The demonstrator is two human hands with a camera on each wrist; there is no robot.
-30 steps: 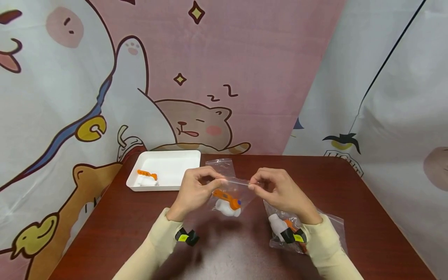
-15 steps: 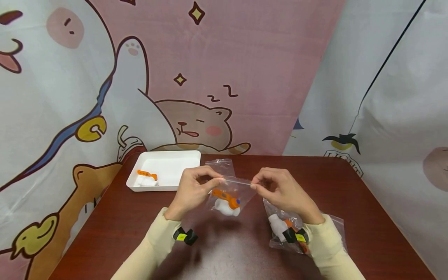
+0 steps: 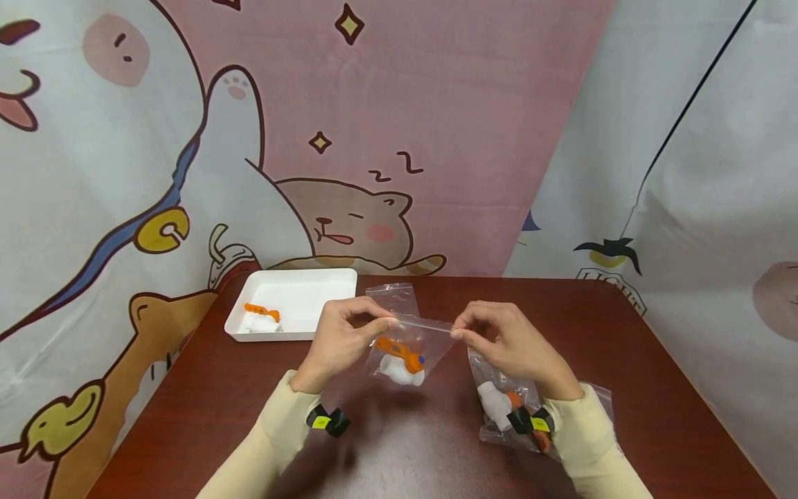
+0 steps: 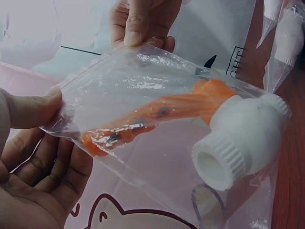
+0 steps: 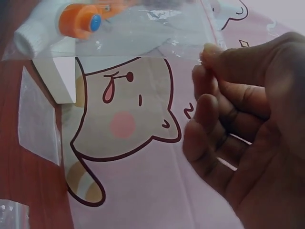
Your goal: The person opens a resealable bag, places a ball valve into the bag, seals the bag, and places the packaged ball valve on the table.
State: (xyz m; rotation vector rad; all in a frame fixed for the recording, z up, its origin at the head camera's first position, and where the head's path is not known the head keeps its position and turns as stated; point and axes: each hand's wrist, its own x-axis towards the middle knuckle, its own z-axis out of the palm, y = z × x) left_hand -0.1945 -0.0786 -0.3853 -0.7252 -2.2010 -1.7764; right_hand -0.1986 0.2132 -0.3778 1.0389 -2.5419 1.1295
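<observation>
A clear zip bag hangs above the table between both hands. Inside it lies a white plastic ball valve with an orange lever handle; a blue cap shows on the handle's hub. My left hand pinches one top corner of the bag between thumb and fingers. At the opposite end of the zip strip, my right hand pinches the other corner. The strip is stretched straight between them, and the valve sags toward the left side of the bag.
A white tray at the back left holds another white valve with an orange handle. Behind the hands lies a flat zip bag. Bagged valves lie under the right wrist. A printed cloth hangs behind the table.
My right hand has slid slightly to the right along the zip strip to its end. My left hand and the bagged valve have shifted slightly left.
</observation>
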